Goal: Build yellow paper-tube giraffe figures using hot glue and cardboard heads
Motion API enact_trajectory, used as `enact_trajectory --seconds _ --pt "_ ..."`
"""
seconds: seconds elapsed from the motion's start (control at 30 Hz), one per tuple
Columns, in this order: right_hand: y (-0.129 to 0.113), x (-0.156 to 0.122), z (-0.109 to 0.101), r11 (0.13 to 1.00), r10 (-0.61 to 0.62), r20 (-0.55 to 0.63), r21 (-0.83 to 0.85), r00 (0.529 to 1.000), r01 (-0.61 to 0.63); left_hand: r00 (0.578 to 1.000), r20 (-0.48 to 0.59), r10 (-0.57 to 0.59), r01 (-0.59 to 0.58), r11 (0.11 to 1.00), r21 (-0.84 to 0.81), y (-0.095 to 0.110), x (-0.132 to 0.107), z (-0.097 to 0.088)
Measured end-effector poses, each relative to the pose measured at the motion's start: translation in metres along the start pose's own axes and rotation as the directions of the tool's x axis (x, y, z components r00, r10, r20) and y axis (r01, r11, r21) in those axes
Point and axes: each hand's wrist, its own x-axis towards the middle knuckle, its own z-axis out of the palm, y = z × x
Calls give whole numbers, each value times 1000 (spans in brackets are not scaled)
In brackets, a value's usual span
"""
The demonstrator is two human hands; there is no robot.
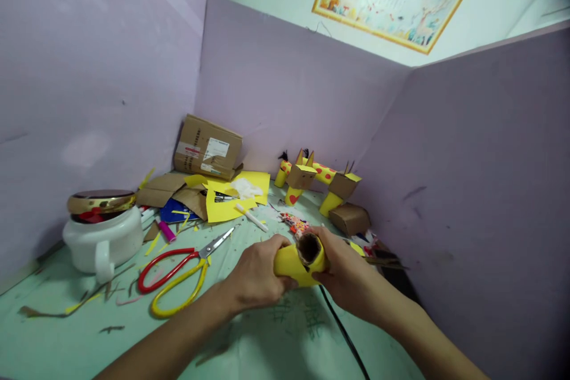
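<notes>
A yellow-covered cardboard tube piece (297,270) is held between both hands above the table, its dark round opening facing up toward me. On its left end, my left hand (258,270) is closed around it. My right hand (345,264) grips the other side, by the upright open end. Whether this is one tube or two joined ones, I cannot tell. Left of my hands, scissors (202,254) with one red and one yellow handle lie with blades apart. Beyond them stand two cardboard animal figures, a nearer one (301,179) and one on the right (341,187), with yellow tube parts and red spots.
A white pot (104,240) with a gold-rimmed round item (101,202) on top stands at left. A cardboard box (207,148) leans at the back near yellow paper (258,181). A white marker (252,218), a magenta cap (166,230) and scraps lie about. Purple panels (294,83) enclose the table.
</notes>
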Motion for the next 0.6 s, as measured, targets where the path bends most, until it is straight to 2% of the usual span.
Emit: enact_trajectory --seconds 0.13,0.2,0.23,0.3,0.4,0.5,0.6 --pt "3 -10 -6 990 -11 -189 137 982 38 992 -77 99 -106 990 -96 18 -1 -13" --pt "1 -14 -7 953 36 -293 299 956 56 975 -162 150 -176 971 -163 29 1 -23" --pt "0 -15 -7 907 82 -333 415 939 68 962 -210 176 -219 955 -202 35 3 -27" --pt "-3 -14 -2 738 210 -362 668 908 95 932 -290 216 -298 913 -279 47 7 -36" --pt "-5 -7 13 415 366 -286 902 885 120 909 -346 231 -333 903 -272 61 16 -42" --pt "-7 3 33 222 414 -201 968 888 116 900 -340 272 -298 954 -27 67 23 -44" --pt "-9 10 52 81 401 -157 987 902 136 907 -302 292 -235 949 212 64 28 -45"
